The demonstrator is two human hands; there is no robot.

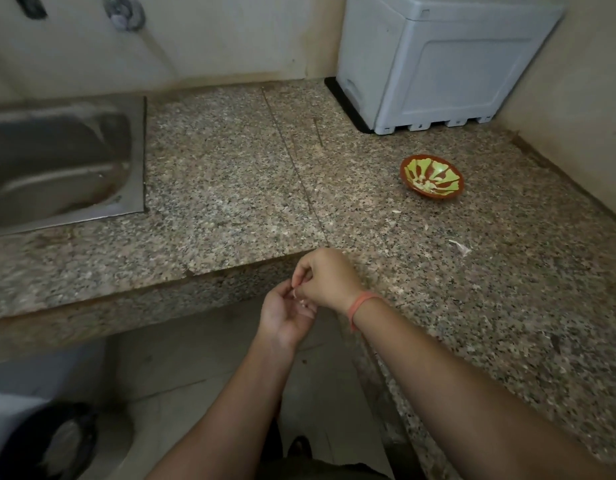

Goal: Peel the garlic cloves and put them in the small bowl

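- Head view: I make out only a pale sliver of the small white garlic clove (300, 299). Fingers hide the rest, so I cannot tell its long axis.
- The left hand (285, 315) holds it and the right hand (325, 280) pinches it, over the speckled granite counter (213, 174) edge.
- The small red-and-green bowl (431, 176) sits well apart.

At the speckled granite bench's (230, 174) front edge, the left hand (285, 315) and right hand (329, 280) pinch a small pale garlic clove (299, 300) with curled fingers (301, 276). The red-and-green patterned small bowl (431, 176) sits at two o'clock, well apart.
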